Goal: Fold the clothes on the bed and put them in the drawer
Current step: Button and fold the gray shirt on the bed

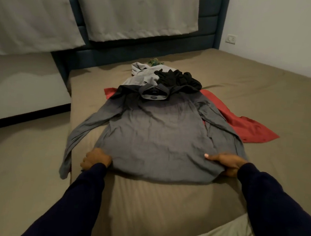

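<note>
A grey long-sleeved shirt (155,134) lies spread back-up on the bed (162,199), collar far, sleeves angled out, seemingly flattened ready for folding. The left hand (95,158) grips the near left hem corner with fingers curled round the cloth; the right hand (226,162) pinches the near right corner, thumb on top. Under and beyond it wait a red garment (244,123), a black garment (178,78) and a light grey garment (143,73). The bed has a brown sheet and dark blue headboard (207,28); pale curtains (122,11) hang far left. No drawer is visible.
</note>
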The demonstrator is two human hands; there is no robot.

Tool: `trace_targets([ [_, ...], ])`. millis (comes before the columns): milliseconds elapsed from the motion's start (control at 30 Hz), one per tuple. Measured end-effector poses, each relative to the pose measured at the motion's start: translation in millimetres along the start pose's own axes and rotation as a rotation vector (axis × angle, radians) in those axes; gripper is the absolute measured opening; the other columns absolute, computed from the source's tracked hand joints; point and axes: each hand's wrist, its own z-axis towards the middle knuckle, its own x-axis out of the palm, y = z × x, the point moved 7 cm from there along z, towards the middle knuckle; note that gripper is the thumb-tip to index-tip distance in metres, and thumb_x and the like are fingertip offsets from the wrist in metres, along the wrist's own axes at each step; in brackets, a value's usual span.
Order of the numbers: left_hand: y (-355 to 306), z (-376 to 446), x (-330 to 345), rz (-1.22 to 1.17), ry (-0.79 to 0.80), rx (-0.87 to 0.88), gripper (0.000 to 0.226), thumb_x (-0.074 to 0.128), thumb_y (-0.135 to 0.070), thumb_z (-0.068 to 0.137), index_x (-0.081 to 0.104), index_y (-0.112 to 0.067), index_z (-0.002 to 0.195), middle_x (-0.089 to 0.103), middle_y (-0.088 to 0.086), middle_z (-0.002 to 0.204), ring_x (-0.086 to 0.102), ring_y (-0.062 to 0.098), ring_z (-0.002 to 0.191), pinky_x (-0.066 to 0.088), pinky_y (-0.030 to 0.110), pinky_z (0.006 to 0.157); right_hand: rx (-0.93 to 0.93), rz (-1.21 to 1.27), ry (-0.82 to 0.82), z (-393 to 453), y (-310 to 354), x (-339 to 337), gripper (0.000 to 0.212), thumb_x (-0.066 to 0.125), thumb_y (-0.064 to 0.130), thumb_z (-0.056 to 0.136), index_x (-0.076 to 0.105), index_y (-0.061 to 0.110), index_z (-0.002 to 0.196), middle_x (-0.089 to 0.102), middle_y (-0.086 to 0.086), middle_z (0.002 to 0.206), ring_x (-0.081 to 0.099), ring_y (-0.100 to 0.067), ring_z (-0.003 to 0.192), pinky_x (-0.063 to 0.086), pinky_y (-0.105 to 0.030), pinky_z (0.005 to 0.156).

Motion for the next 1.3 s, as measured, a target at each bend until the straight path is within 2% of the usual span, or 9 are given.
trace_targets([
  [100,2.5,-8.8,4.0,-0.072,0.067,0.108,0.033,0.067,-0.028,0.088,0.063,-0.004,0.111,0.064,0.020,0.111,0.060,0.036,0.094,0.051,0.039,0.079,0.012,0.061,0.003,-4.3,-6.0,0.8,0.048,0.075,0.023,0.086,0.059,0.008,0.129,0.071,-0.016,0.121,0.065,-0.036,0.114,0.060,-0.047,0.085],
  [267,18.6,-21.3,-7.7,0.003,-0.068,-0.029,0.075,0.071,-0.049,0.085,0.040,0.000,0.132,0.041,0.026,0.136,0.042,0.041,0.121,0.041,0.048,0.098,0.079,0.062,-0.045,-8.1,-17.4,0.9,0.041,0.072,0.013,0.089,0.059,0.000,0.126,0.070,-0.014,0.102,0.065,-0.026,0.091,0.059,-0.028,0.053],
  [367,38.0,1.6,-5.1,-0.150,-0.023,-0.062,0.079,0.068,-0.049,0.088,0.038,0.006,0.136,0.046,0.028,0.138,0.047,0.044,0.122,0.041,0.052,0.103,0.083,0.090,-0.028,-13.7,-21.5,2.0,0.034,0.069,0.010,0.092,0.060,0.003,0.124,0.071,-0.013,0.098,0.065,-0.028,0.093,0.061,-0.033,0.059],
  [500,57.8,14.1,-6.8,-0.754,0.182,-0.131,0.052,0.071,-0.017,0.090,0.051,0.009,0.131,0.060,0.025,0.123,0.059,0.042,0.108,0.051,0.048,0.096,0.019,0.149,0.067,-23.8,-16.2,8.2,0.017,0.065,0.002,0.092,0.063,0.004,0.109,0.076,-0.011,0.086,0.073,-0.024,0.079,0.060,-0.044,0.086],
  [700,49.2,13.1,-25.2,-1.638,0.519,-0.133,0.028,0.051,-0.019,0.103,0.050,-0.011,0.130,0.060,0.014,0.120,0.062,0.023,0.105,0.058,0.031,0.089,-0.056,0.521,-0.038,-28.4,-5.7,-5.7,0.020,0.072,0.010,0.085,0.063,0.009,0.103,0.065,-0.005,0.069,0.065,-0.013,0.050,0.063,-0.039,0.057],
  [800,56.7,9.6,0.9,-1.698,0.506,-0.254,0.038,0.062,-0.026,0.097,0.057,-0.012,0.132,0.060,0.012,0.134,0.065,0.021,0.103,0.061,0.031,0.077,-0.097,0.678,-0.014,-30.4,-12.8,7.8,0.070,0.097,0.023,0.056,0.065,0.011,0.118,0.072,-0.010,0.099,0.072,-0.026,0.091,0.061,-0.053,0.079],
  [900,46.4,-10.8,34.4,-1.690,0.682,-0.250,0.058,0.075,-0.041,0.084,0.061,-0.014,0.133,0.064,0.016,0.132,0.062,0.032,0.119,0.053,0.046,0.098,-0.154,0.810,0.046,-34.5,-19.8,38.7,0.068,0.081,0.051,0.078,0.062,0.016,0.133,0.065,-0.014,0.132,0.057,-0.039,0.125,0.043,-0.060,0.107],
  [1133,36.0,-28.8,28.7,-1.374,0.668,0.013,0.068,0.090,-0.019,0.068,0.063,-0.011,0.131,0.067,0.014,0.127,0.061,0.040,0.119,0.055,0.050,0.092,-0.233,0.857,-0.009,-38.0,-55.4,116.8,0.056,0.070,0.043,0.091,0.057,0.015,0.138,0.069,-0.011,0.128,0.063,-0.032,0.121,0.047,-0.050,0.107],
  [1300,43.5,-52.2,54.8,-1.421,0.630,-0.175,0.046,0.072,0.003,0.084,0.061,-0.003,0.128,0.070,0.019,0.114,0.067,0.038,0.102,0.061,0.048,0.064,-0.071,0.731,-0.045,-32.1,-78.0,144.2,0.054,0.075,0.015,0.088,0.053,0.013,0.138,0.066,-0.014,0.127,0.063,-0.034,0.115,0.054,-0.053,0.097],
])
